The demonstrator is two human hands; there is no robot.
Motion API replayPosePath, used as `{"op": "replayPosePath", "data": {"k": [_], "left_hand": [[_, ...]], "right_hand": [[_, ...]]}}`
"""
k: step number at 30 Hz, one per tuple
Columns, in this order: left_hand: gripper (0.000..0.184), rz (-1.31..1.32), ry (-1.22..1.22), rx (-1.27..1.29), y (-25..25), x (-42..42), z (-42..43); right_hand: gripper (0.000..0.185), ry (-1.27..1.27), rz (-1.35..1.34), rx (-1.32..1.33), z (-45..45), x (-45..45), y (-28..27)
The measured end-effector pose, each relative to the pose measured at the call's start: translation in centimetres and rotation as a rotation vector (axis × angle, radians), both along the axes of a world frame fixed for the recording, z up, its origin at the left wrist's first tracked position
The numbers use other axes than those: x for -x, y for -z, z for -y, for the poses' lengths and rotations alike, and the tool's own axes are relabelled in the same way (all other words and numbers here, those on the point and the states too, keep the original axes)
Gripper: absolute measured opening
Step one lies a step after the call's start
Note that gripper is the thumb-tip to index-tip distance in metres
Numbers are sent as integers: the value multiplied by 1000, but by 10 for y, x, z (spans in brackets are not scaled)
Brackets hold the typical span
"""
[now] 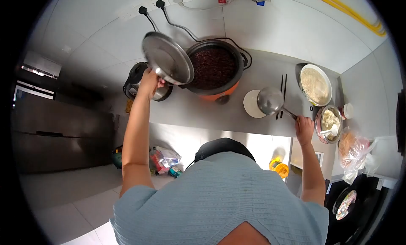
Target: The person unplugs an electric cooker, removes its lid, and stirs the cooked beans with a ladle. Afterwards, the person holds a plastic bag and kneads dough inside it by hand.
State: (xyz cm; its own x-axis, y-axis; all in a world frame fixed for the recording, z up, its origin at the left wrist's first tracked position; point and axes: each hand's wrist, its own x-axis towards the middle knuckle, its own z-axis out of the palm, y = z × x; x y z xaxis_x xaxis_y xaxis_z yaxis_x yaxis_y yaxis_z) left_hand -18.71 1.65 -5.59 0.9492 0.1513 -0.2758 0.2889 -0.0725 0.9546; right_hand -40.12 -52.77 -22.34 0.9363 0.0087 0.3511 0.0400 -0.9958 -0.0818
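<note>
My left hand (149, 81) is closed on a round metal lid (167, 59), gripping it near its lower edge. The lid is tilted up beside the left rim of an orange electric pot (230, 91). Dark red bean-like food (213, 67) fills that pot. On the right, my right hand (304, 129) is wrapped round the handle of a metal ladle (270, 100). The ladle's bowl overlaps the edge of a small white plate (251, 104); whether they touch I cannot tell. Two dark chopsticks (285, 91) lie just beyond the ladle.
A metal kettle-like pot (162, 93) stands behind my left wrist. At the right are a white bowl of pale grainy food (315, 85), a metal bowl with pale lumps and a white spoon (331, 129), and a plastic bag (354, 150). Black cords (182, 28) run along the wall.
</note>
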Motion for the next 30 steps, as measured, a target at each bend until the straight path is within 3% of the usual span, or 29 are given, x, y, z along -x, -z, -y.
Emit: {"op": "replayPosePath", "data": {"k": [5,7,10,14,17,19,22,25,29,30], "left_hand": [[29,60,-31,405,72,33,-41],[33,105,3,526,82,56,-43],[43,105,-89,780,88,98,-35],[49,39,-119,721,128,148,-42],[56,-55,-110,646,164,185,-51],[56,-83,-68,651,185,201,-54],[55,-215,-153,592,209,207,-53],[53,-163,-80,660,236,210,-59],[52,-76,-3,636,259,203,-62],[51,-81,-1,636,252,200,-62]], "right_hand": [[26,-96,78,-273,-36,-18,-44],[23,-33,0,-598,-67,-32,-70],[24,-109,-174,-807,-108,-60,-99],[26,-143,-209,-807,-150,-91,-108],[29,-124,-348,-663,-165,-110,-118],[30,-287,-87,-341,-170,-121,-112],[31,-176,-153,-164,-183,-128,-123],[29,-148,-225,23,-192,-132,-128],[25,-266,-262,-35,-198,-134,-134],[22,-125,-498,-222,-218,-132,-163]]}}
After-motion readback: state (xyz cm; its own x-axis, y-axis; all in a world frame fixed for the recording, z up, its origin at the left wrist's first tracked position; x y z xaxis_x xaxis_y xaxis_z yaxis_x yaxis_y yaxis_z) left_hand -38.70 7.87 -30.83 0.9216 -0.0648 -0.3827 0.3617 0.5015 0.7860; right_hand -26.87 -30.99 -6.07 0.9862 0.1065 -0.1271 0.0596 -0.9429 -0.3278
